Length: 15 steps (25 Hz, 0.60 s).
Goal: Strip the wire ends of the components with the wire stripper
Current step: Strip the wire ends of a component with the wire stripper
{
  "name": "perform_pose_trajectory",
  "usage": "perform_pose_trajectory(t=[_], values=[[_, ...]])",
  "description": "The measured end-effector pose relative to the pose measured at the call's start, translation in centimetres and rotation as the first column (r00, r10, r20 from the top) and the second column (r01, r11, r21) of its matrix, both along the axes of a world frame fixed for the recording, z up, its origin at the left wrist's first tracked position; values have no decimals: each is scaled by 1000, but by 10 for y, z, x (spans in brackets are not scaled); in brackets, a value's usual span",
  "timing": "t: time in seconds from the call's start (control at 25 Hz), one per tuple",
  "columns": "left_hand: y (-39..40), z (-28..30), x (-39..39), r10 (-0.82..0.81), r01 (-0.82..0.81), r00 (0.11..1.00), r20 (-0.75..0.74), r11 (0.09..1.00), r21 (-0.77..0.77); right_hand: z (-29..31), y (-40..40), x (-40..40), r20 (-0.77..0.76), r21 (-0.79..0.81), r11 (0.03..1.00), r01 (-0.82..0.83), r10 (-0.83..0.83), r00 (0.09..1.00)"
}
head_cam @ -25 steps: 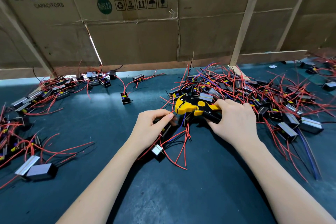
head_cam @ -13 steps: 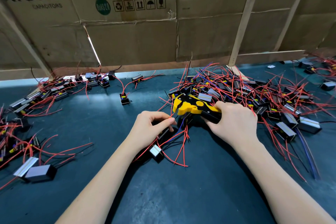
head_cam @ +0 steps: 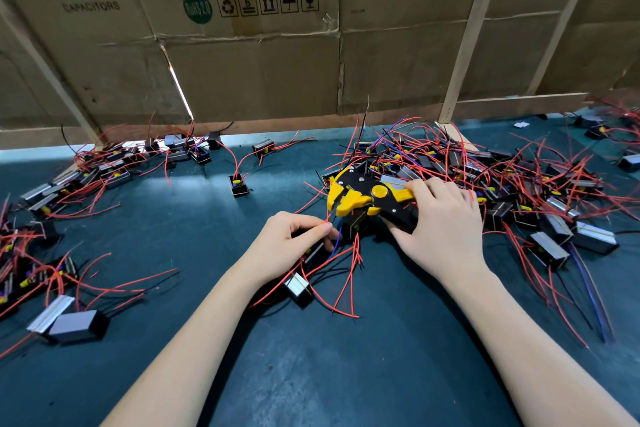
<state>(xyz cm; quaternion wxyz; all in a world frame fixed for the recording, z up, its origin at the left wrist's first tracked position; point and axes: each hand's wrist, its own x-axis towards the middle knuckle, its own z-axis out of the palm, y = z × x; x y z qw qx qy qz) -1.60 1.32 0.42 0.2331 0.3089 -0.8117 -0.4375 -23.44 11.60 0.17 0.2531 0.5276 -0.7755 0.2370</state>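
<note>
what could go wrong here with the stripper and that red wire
1. The left hand pinches the red wire right under the wire stripper's open yellow head, so a fingertip might get nipped when the right hand squeezes.
2. Other loose red wires fan out just beside the head; a second strand could slip in and get cut.
3. The held wire looks thin and bent, so it may slip out before it is stripped.

workshop bench | wired components (head_cam: 540, 198) heaped | cardboard wall (head_cam: 263, 55)
</note>
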Motion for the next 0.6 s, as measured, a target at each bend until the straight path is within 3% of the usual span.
perform_pose_trajectory(t=[0.24,0.6], values=[[0,1,0,-14,16,999,40,999,-32,3,1,2,-16,95,994,-62,64,998],[-1,2,2,-33,36,998,60,998,-42,9,5,6,5,109,993,-36,36,999]])
